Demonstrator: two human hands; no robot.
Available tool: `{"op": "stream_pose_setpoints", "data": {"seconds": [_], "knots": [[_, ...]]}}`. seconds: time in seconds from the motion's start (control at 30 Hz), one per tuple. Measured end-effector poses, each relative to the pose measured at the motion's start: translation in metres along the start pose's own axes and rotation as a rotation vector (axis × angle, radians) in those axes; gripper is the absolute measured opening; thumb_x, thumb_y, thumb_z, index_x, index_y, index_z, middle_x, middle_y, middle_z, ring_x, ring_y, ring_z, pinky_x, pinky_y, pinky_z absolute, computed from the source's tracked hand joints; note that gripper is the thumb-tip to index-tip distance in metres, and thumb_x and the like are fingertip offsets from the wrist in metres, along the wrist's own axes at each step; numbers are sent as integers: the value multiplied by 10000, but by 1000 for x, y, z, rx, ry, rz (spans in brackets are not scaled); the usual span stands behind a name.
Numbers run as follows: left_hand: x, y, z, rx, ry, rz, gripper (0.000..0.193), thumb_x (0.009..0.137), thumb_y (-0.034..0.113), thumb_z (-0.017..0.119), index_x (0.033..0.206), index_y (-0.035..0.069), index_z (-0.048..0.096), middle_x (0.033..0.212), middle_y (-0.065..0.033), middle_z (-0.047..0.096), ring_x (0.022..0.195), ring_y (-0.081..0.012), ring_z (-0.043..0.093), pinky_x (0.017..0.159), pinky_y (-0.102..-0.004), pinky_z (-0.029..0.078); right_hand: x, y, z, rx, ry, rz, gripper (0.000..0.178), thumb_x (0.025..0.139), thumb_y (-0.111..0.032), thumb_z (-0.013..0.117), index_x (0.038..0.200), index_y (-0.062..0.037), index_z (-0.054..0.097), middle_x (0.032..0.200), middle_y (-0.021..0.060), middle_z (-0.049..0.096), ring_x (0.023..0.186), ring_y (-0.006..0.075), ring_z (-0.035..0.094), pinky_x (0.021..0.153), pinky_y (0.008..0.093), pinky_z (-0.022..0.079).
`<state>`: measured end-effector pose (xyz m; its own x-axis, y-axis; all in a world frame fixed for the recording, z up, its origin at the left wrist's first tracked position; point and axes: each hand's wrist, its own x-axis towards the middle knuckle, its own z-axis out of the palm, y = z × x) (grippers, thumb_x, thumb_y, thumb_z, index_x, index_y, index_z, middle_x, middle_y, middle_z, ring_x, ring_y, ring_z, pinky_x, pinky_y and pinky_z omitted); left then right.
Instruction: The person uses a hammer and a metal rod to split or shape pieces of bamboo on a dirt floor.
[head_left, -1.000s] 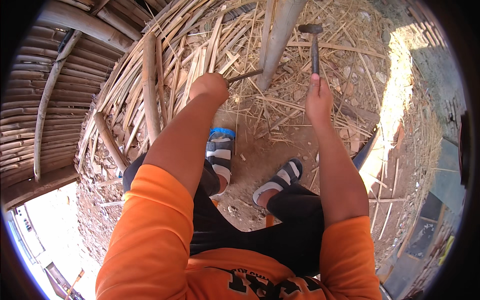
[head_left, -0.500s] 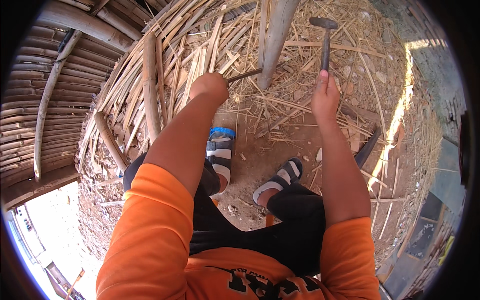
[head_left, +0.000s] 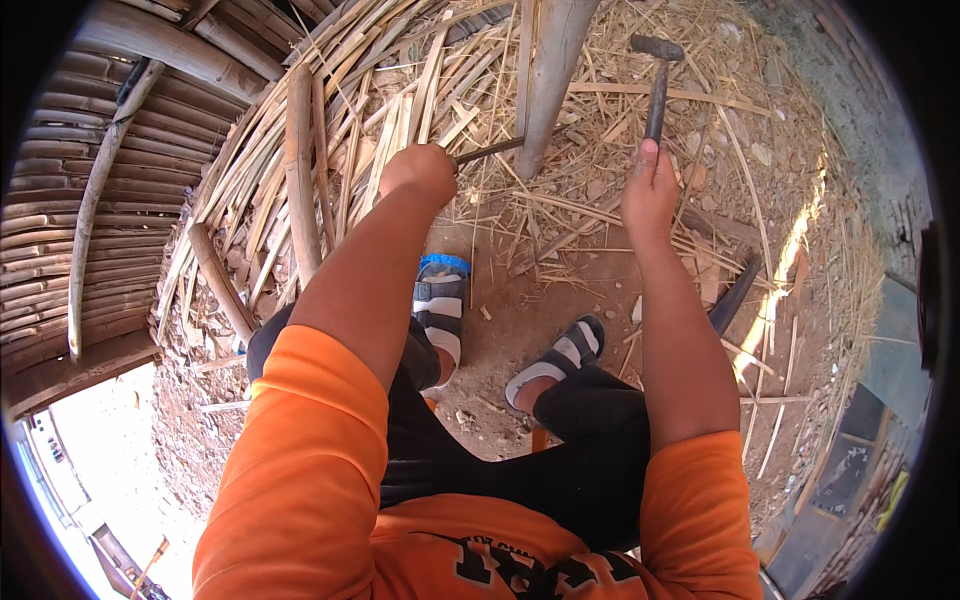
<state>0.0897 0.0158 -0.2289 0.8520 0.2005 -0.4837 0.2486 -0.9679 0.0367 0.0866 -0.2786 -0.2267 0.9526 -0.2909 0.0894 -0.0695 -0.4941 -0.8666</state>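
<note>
My left hand point(head_left: 420, 178) is a closed fist around the hidden handle of a knife point(head_left: 490, 151). Its dark, narrow-looking blade reaches right to a grey bamboo pole point(head_left: 553, 90); I cannot tell whether it lies against the pole or is sunk into it. Alongside the pole's left side runs a thin bamboo strip point(head_left: 525, 65). My right hand point(head_left: 650, 195) is wrapped around the dark shaft of a hammer point(head_left: 656, 100), thumb along it. The hammer is raised with its head pointing away from me, right of the pole and apart from it.
Split bamboo strips point(head_left: 270, 200) lie heaped at the left, with a bamboo post point(head_left: 301, 160) among them. Straw and shavings point(head_left: 620, 140) cover the ground ahead. My sandalled feet point(head_left: 440, 310) rest on bare soil. A slatted bamboo wall point(head_left: 120, 200) stands at the left.
The hammer's head has tipped slightly to the right, with the right hand barely moving. My left hand, the knife and the pole look unmoved.
</note>
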Motion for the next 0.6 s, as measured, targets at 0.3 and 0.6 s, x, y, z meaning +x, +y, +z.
{"op": "stream_pose_setpoints", "data": {"seconds": [0.3, 0.6], "knots": [[5, -1, 10, 33, 27, 42, 306, 923, 199, 583, 1160, 131, 764, 1163, -133, 747, 1093, -329, 717, 937, -431, 585, -46, 75, 19, -401, -193, 191, 557, 1065, -520, 471, 1026, 1, 663, 812, 249, 673, 773, 457, 647, 737, 515, 497], [-6, -1, -11, -26, -2, -46, 309, 918, 196, 587, 1157, 102, 758, 1163, -156, 745, 1105, -339, 713, 944, -438, 582, -15, -7, 13, -17, 24, -5, 530, 1079, -488, 453, 932, -1, 604, 772, 222, 665, 758, 401, 675, 702, 488, 499]]}}
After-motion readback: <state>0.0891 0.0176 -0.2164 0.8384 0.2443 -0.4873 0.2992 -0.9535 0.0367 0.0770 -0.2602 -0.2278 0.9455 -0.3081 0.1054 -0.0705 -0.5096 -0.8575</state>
